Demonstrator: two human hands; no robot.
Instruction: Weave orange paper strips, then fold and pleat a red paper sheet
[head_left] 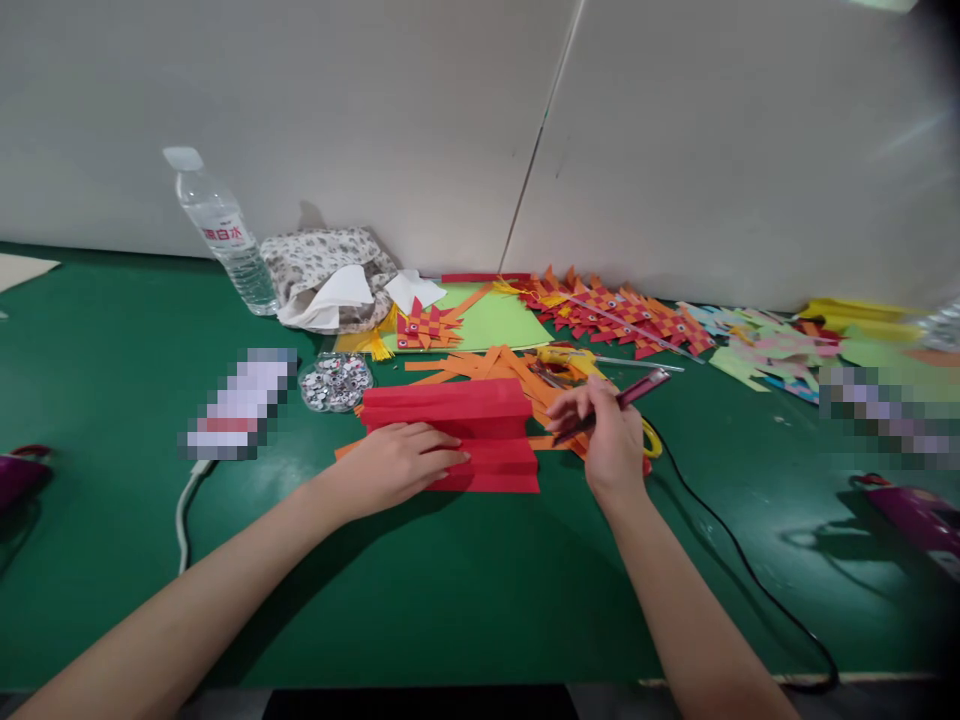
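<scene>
Red folded paper point(465, 432) pinned flat under left hand point(401, 462); right hand point(604, 435) grips knife point(622, 400); finished woven fish point(622, 315) beyond, orange strips point(480, 365) unused.

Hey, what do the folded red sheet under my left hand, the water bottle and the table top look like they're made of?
Red sheet: matte paper, likely thin card, with sharp accordion creases. Water bottle: clear, thin ribbed plastic, see-through with a white cap and a printed label. Table top: smooth green surface with a soft sheen; possibly a cutting mat or laminate, hard to tell.
</scene>
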